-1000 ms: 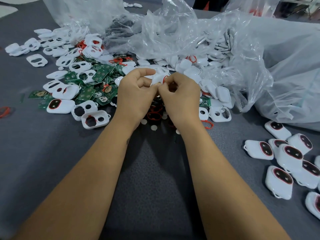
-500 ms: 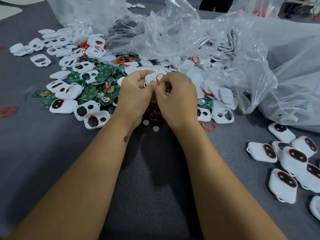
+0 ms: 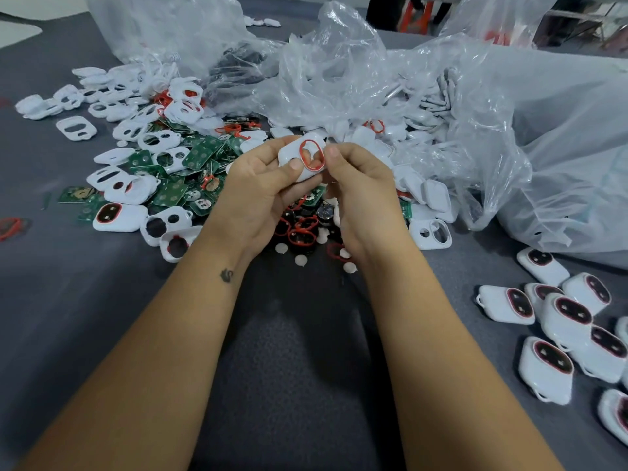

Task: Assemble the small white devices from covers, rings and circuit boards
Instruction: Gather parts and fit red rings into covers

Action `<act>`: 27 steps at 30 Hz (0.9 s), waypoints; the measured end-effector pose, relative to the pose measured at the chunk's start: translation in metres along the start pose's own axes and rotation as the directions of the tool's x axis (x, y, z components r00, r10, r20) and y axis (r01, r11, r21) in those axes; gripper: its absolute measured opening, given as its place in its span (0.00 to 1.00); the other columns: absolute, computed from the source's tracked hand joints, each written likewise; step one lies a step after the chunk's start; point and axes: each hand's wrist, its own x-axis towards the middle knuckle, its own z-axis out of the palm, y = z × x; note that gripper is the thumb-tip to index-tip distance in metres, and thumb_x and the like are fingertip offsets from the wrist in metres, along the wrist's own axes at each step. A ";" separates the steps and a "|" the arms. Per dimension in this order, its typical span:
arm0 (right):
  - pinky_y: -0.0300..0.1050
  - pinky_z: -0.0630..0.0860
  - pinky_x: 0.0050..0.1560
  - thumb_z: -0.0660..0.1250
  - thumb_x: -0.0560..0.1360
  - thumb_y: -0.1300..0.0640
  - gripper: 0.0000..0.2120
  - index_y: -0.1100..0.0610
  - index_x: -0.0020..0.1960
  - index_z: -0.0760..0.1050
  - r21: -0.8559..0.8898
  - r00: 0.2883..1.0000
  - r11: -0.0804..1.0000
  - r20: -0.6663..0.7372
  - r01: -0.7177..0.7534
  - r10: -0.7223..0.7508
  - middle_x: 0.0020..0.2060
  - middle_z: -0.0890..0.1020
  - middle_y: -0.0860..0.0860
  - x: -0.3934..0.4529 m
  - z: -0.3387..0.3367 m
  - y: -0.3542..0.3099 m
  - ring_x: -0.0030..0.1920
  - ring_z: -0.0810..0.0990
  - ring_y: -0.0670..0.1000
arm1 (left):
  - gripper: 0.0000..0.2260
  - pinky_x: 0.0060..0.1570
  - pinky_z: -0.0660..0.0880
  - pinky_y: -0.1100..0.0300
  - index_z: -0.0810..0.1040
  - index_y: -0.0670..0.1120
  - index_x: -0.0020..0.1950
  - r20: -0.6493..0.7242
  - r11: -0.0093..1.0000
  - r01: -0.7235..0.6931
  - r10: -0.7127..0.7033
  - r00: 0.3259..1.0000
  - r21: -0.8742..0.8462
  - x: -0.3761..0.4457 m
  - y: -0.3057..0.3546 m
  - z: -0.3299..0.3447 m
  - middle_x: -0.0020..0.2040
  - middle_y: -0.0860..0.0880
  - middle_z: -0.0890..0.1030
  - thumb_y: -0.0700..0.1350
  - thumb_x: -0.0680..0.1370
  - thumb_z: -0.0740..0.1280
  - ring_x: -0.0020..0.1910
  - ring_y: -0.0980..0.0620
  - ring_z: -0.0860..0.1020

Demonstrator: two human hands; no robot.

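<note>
Both hands hold one white cover point(image 3: 291, 154) above the grey table. A red ring point(image 3: 311, 155) sits around its oval opening. My left hand point(image 3: 261, 188) grips the cover from the left, thumb on its face. My right hand point(image 3: 360, 185) pinches its right edge beside the ring. Loose white covers point(image 3: 159, 141) and green circuit boards point(image 3: 200, 156) lie heaped to the left. Red rings and dark round parts point(image 3: 302, 232) lie under my hands. Finished white devices point(image 3: 564, 317) with dark red-rimmed windows lie at the right.
Large clear plastic bags point(image 3: 509, 130) holding more white parts spread across the back and right. A lone red ring point(image 3: 10, 227) lies at the far left edge. Small white discs point(image 3: 300, 260) lie near my wrists. The grey table point(image 3: 299, 351) is bare between my forearms.
My hands have opened apart and turned the cover face up, so the red ring in its opening now shows. The view has shifted slightly.
</note>
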 end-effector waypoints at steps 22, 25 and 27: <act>0.28 0.69 0.46 0.68 0.76 0.61 0.04 0.56 0.48 0.81 -0.607 0.944 0.760 -0.048 0.231 -0.326 0.43 0.76 0.47 -0.003 0.005 0.010 0.42 0.74 0.39 | 0.06 0.46 0.80 0.61 0.81 0.41 0.51 -0.172 0.952 -0.077 0.133 0.976 0.297 0.001 -0.010 0.001 0.42 0.47 0.85 0.33 0.76 0.69 0.43 0.50 0.83; 0.23 0.66 0.46 0.66 0.78 0.61 0.07 0.58 0.52 0.82 -0.542 0.967 0.819 -0.045 0.186 -0.250 0.43 0.73 0.44 -0.002 0.004 0.009 0.43 0.72 0.32 | 0.06 0.52 0.80 0.56 0.82 0.41 0.53 -0.132 0.943 -0.066 0.115 0.985 0.327 0.000 -0.011 -0.001 0.47 0.42 0.85 0.35 0.77 0.69 0.48 0.46 0.83; 0.24 0.67 0.46 0.66 0.78 0.61 0.04 0.56 0.49 0.80 -0.486 0.977 0.858 -0.037 0.166 -0.209 0.45 0.73 0.46 -0.003 0.004 0.006 0.42 0.72 0.31 | 0.06 0.52 0.80 0.57 0.82 0.41 0.53 -0.113 0.943 -0.057 0.100 0.989 0.328 -0.001 -0.010 -0.002 0.48 0.41 0.85 0.36 0.78 0.68 0.50 0.44 0.83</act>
